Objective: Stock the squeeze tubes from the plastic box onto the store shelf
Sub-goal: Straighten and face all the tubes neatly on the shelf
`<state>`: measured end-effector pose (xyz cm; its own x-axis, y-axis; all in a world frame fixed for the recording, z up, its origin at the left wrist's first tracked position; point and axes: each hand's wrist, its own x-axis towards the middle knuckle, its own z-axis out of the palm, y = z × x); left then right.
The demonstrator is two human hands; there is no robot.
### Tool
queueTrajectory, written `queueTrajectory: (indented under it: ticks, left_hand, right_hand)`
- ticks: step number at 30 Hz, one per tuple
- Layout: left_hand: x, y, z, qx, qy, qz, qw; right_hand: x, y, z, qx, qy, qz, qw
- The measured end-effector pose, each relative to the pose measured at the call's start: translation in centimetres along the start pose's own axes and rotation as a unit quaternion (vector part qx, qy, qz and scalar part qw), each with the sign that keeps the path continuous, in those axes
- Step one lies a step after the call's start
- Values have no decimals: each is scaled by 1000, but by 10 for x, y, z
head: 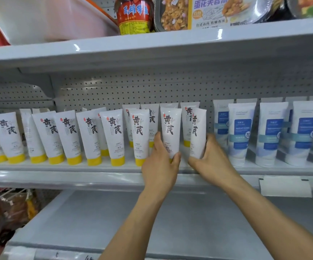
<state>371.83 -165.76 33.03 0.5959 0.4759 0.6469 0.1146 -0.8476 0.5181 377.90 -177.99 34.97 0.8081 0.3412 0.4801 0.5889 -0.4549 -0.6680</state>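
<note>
Several white squeeze tubes with yellow caps and black lettering stand cap-down in rows on the middle shelf (pixel 61 167). My left hand (pixel 160 162) grips one front-row tube (pixel 170 128) near its base, thumb on the front. Just to the right, my right hand (pixel 211 158) holds another white tube (pixel 197 132) at the row's right end, fingers curled round its lower part. Both tubes stand upright at the shelf's front edge. Their caps are hidden by my hands. The plastic box is out of view.
White tubes with blue labels (pixel 240 132) fill the shelf's right part. The upper shelf (pixel 151 44) carries a red jar (pixel 134 15), food boxes and a white bin (pixel 48 17). Below lies a bare grey shelf (pixel 114 222); a wire rack with packets (pixel 5 207) sits lower left.
</note>
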Motion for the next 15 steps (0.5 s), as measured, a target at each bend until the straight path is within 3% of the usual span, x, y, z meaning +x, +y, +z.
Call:
queueTrajectory:
  ticks: [2,6,11,15]
  left_hand:
    - [1,0,1,2,5,-2,1000]
    - [2,-1,3,10,7,-5,1000]
    - [1,-2,2,4,6,8,1000]
    - [2,-4,2,10,5,12,1000]
  right_hand:
    - [0,0,-2,1,-9,-7,1000]
    - [-3,-3,-1,2,51,-2,999]
    - [-2,0,-3,13,41,2,999]
    - [-5,1,0,-53,48,-14,997]
